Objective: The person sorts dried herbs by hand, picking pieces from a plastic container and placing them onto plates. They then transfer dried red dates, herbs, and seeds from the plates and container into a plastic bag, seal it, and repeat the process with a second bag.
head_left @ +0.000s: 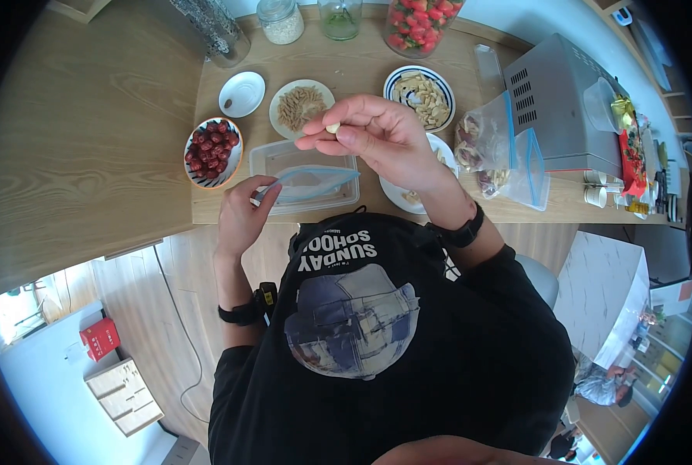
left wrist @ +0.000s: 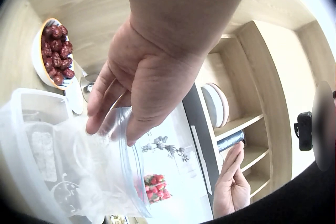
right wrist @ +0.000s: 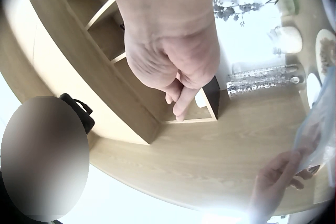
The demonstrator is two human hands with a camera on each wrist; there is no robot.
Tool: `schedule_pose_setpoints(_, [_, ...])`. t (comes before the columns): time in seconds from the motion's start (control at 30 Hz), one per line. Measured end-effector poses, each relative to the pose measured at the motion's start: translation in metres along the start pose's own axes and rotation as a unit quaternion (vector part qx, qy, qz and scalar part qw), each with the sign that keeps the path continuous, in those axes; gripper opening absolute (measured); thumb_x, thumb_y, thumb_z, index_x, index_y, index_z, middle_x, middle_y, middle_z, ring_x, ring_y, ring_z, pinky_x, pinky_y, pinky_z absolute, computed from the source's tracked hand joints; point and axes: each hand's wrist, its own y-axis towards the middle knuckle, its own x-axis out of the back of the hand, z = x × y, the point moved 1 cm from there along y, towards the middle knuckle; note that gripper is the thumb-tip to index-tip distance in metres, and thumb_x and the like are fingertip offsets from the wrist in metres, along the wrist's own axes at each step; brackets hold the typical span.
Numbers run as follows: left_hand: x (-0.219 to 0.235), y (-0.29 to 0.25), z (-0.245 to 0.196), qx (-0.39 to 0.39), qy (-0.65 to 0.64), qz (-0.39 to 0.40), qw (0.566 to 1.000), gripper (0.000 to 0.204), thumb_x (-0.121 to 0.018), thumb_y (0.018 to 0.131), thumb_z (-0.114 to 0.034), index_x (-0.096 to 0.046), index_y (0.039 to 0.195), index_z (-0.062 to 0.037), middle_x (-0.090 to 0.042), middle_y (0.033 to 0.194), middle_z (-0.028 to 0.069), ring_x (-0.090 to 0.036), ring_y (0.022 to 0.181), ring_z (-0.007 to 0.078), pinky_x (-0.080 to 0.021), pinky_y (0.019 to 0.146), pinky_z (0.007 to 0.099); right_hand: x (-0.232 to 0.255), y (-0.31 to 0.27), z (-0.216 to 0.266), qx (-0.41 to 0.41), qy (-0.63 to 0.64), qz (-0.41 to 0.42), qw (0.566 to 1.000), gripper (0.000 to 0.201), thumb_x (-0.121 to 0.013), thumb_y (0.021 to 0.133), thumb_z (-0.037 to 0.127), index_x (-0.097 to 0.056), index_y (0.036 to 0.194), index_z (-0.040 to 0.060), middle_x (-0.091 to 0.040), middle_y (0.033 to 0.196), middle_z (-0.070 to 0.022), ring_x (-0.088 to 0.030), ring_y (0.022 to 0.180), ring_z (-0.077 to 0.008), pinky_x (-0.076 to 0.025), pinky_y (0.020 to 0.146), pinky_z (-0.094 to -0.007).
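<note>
At the middle of the head view, taken as clock centre, lies one clear rectangular container [head_left: 307, 208]. One clear zip bag [head_left: 315, 184] sits over it, its edge pinched by the left hand [head_left: 243, 213]. Right hand [head_left: 388, 143], raised at 2 o'clock: one pale piece [head_left: 333, 128] held at the fingertips, above the bag.

Counts: one bowl of red dates [head_left: 239, 164], 9–10 o'clock. Four plates: small white plate [head_left: 246, 85] with one brown item, 11; plate of tan pieces [head_left: 303, 82], 12; blue-rimmed plate [head_left: 451, 108] with pale slices, 2; white plate [head_left: 394, 194], partly hidden by the right arm, 3. Two filled zip bags [head_left: 478, 146], 3. Three jars: pale grains [head_left: 281, 29], 12; green contents [head_left: 339, 25], 12; strawberries [head_left: 415, 35], 1.

Surface: light wood-grain counter [head_left: 353, 70]; grey vented appliance [head_left: 563, 116] between 2 and 3.

Room: wood-plank floor [head_left: 167, 271], cable [head_left: 175, 310] at 7, red box [head_left: 100, 339] at 8, white marbled table [head_left: 594, 287] at 4.
</note>
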Motion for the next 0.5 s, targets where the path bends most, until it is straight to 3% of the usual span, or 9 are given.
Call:
schedule_pose_setpoints(0.27, [0.001, -0.001, 0.003, 0.004, 0.002, -0.001, 1.000, 0.019, -0.070, 0.091, -0.016, -0.071, 0.098, 0.0017, -0.072, 0.085, 0.0145, -0.067, 0.067, 0.0220, -0.053, 0.059, 0.0314, -0.003, 0.000, -0.006, -0.007, 0.003, -0.015, 1.000, 0.015, -0.049, 0.102, -0.001, -0.055, 0.115, -0.0014, -0.065, 0.116, -0.0168, -0.066, 0.113, -0.0340, -0.056, 0.098, -0.0356])
schedule_pose_setpoints(0.33, [0.001, -0.001, 0.007, 0.000, 0.012, 0.017, 1.000, 0.021, -0.068, 0.094, -0.015, -0.071, 0.104, 0.0029, -0.073, 0.089, 0.0119, -0.069, 0.071, 0.0145, -0.054, 0.057, 0.0268, -0.002, 0.000, -0.007, -0.016, 0.015, -0.012, 1.000, 0.013, -0.049, 0.102, 0.000, -0.055, 0.113, -0.0028, -0.065, 0.117, -0.0176, -0.066, 0.114, -0.0338, -0.054, 0.100, -0.0358])
schedule_pose_setpoints(0.43, [0.001, -0.002, 0.007, -0.004, 0.012, 0.013, 1.000, 0.021, -0.068, 0.094, -0.015, -0.071, 0.104, 0.0029, -0.073, 0.089, 0.0122, -0.070, 0.071, 0.0148, -0.054, 0.058, 0.0271, -0.001, 0.000, -0.011, -0.019, 0.008, -0.018, 1.000, 0.012, -0.050, 0.102, 0.001, -0.055, 0.113, -0.0016, -0.065, 0.117, -0.0164, -0.067, 0.110, -0.0313, -0.055, 0.097, -0.0355])
schedule_pose_setpoints(0.5, [0.001, -0.002, 0.006, -0.004, 0.014, 0.012, 1.000, 0.021, -0.068, 0.094, -0.015, -0.071, 0.104, 0.0029, -0.073, 0.089, 0.0123, -0.070, 0.071, 0.0149, -0.054, 0.058, 0.0269, 0.002, 0.000, -0.013, -0.014, 0.027, -0.007, 1.000, 0.011, -0.050, 0.102, 0.002, -0.056, 0.111, 0.0003, -0.065, 0.118, -0.0148, -0.069, 0.101, -0.0227, -0.056, 0.092, -0.0329])
